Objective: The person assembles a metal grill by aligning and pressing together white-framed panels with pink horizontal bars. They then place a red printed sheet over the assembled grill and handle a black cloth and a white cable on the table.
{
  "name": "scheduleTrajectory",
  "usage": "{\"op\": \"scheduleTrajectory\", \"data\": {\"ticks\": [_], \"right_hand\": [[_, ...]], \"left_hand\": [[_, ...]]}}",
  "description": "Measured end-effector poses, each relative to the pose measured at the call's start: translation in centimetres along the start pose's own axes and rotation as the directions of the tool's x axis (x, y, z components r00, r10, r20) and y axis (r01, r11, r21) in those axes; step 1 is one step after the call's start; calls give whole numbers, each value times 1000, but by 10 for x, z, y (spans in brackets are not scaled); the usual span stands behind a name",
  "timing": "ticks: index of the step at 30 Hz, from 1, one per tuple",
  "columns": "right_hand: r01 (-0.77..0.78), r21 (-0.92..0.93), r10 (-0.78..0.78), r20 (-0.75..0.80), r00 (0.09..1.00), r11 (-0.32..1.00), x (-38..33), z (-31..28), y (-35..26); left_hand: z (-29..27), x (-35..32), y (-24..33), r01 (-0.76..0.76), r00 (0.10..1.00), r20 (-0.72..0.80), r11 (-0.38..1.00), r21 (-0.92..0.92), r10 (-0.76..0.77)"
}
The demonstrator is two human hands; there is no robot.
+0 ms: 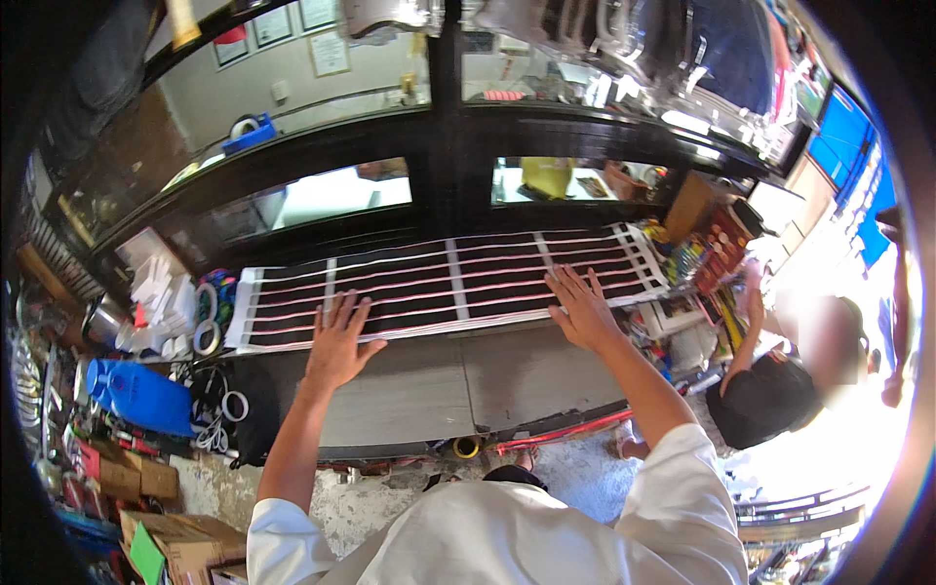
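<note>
A long black sheet [390, 286] with thin pale lines along it, a few wider white bands across it and white ends lies spread over the far part of a grey worktable [390, 390]. My left hand [337, 343] rests at the sheet's near edge, left of its middle, fingers spread and nothing held. Toward the sheet's right part, my right hand [585, 310] lies with its fingers apart over the black surface. The palms hide small parts of the sheet's near edge.
Tape rolls [207, 320] and a blue plastic jug [141, 395] crowd the left side, with cardboard boxes [185, 541] below. Assorted tools and boxes [687, 322] fill the right end. Another person [780, 390] is at the right. Dark-framed windows [448, 175] stand behind the table.
</note>
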State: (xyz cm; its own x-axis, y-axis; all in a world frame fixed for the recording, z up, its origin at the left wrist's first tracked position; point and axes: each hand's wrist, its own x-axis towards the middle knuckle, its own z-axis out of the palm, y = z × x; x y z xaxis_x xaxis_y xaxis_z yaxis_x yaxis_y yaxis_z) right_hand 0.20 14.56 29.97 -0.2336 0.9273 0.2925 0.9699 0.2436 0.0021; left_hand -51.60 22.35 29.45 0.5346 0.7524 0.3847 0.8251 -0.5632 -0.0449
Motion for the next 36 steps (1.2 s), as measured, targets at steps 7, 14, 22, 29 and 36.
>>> {"op": "scheduleTrajectory", "data": {"ticks": [7,14,22,29,36], "right_hand": [[89,-6,-88,27,996,996,1,9,-27],[105,132,-82,-170,982,986,-8,8,-47],[102,248,-54,-192,980,963,93,2,-52],[50,138,-82,238,968,989,143,40,-51],[83,184,-120,199,973,979,147,38,-38]], "left_hand": [[9,2,2,-98,990,-102,995,-7,96],[1,8,20,26,1000,4,994,-105,-26],[18,130,83,212,973,127,958,-191,-190],[53,155,114,222,942,278,970,-98,-187],[51,162,115,221,943,263,975,-37,-204]]}}
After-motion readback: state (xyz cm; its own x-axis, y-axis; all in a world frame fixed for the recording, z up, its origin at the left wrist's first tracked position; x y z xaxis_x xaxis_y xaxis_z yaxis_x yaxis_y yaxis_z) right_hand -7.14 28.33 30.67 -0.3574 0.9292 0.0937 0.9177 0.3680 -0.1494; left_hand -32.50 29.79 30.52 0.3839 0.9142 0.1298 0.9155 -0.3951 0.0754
